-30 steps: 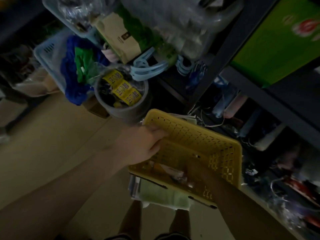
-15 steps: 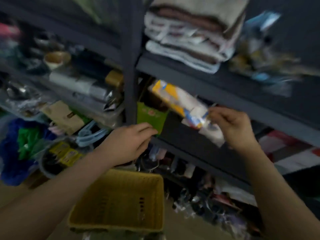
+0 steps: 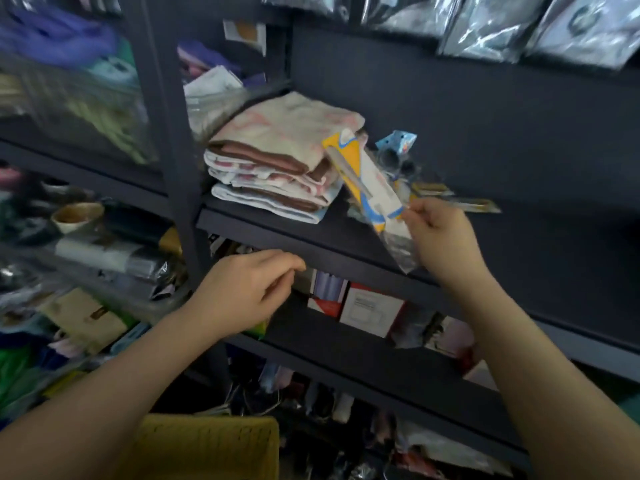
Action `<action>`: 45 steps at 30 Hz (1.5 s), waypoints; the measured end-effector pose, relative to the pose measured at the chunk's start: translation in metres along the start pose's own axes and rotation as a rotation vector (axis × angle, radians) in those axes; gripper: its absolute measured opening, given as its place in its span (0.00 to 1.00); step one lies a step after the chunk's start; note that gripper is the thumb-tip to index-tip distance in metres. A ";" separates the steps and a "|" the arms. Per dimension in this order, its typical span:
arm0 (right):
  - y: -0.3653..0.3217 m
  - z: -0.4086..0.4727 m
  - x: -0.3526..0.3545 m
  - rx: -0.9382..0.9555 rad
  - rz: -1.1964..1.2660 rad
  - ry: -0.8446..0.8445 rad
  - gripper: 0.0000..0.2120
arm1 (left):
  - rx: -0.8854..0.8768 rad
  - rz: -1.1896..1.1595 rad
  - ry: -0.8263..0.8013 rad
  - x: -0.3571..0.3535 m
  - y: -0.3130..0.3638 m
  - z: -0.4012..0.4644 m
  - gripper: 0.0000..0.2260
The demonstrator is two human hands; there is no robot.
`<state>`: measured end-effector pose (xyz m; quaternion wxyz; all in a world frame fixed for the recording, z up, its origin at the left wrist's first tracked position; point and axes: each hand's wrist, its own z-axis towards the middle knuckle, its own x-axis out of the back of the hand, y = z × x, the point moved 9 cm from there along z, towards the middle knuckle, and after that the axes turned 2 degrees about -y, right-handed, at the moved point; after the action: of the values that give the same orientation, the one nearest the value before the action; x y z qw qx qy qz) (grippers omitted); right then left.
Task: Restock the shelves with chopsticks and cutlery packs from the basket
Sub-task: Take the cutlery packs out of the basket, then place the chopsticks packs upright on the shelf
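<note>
Dark metal shelving [image 3: 311, 233] fills the frame, cluttered bays all round. My right hand [image 3: 446, 237] at 3 o'clock pinches the tail of a yellow-and-white cutlery pack [image 3: 367, 181], top end leaning against the folded towels [image 3: 277, 161] at 12, not yet set down. Left hand [image 3: 242, 292] at centre hangs loosely curled, holding nothing, just under the shelf lip. Yellow basket [image 3: 207, 448] at 6 o'clock, contents hidden. A few similar packs [image 3: 433, 188] already lie behind. I judge it mid-task: this pack is nearly placed, remaining count unknown.

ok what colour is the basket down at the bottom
Yellow; the basket shows in the head view, bottom edge.
</note>
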<state>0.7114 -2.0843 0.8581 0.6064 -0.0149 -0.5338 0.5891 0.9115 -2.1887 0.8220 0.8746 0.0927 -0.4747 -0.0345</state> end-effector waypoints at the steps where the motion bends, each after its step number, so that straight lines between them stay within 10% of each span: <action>1: 0.011 0.013 0.003 -0.050 0.008 0.025 0.08 | 0.004 0.004 0.000 -0.001 0.001 0.005 0.13; 14: 0.030 0.017 0.020 -0.144 -0.225 -0.020 0.16 | -0.021 -0.075 -0.067 -0.003 0.039 0.061 0.12; 29: 0.098 -0.160 0.231 -0.311 -0.572 0.234 0.11 | -0.431 -0.359 -0.226 -0.080 0.243 0.121 0.13; 45: 0.303 -0.123 0.395 -0.894 -0.271 -0.152 0.35 | 0.276 -0.866 -0.735 -0.236 0.371 0.268 0.35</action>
<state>0.4771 -1.6287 0.8581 0.5712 -0.1618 -0.7750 0.2166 0.5482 -1.8242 0.8425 0.5386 0.3734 -0.6659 -0.3565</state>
